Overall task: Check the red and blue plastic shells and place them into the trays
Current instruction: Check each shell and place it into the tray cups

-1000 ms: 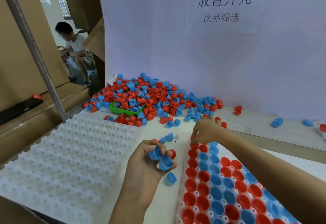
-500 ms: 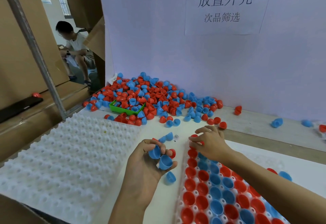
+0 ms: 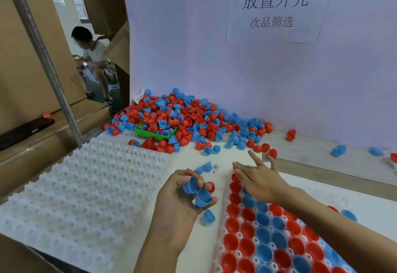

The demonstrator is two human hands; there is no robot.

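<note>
My left hand [image 3: 178, 202] holds two blue shells [image 3: 196, 191] in curled fingers, with a red shell [image 3: 211, 186] at its fingertips. My right hand [image 3: 258, 179] lies flat with straight fingers over the far end of the filled tray [image 3: 219, 257], which carries red and blue shells in its cups. One blue shell [image 3: 208, 216] lies on the table below my left hand. A big pile of red and blue shells [image 3: 187, 120] sits against the back wall. The white tray at left [image 3: 75, 195] holds no shells.
A green bin [image 3: 155, 133] is half buried in the pile. Loose shells [image 3: 338, 150] lie scattered to the right along the wall. A person sits beyond the cardboard at the left. A black phone [image 3: 23, 132] lies on the left ledge.
My right hand drew back from the loose shells near the pile to the tray's far end and opened flat. My left hand kept its shells and stayed put.
</note>
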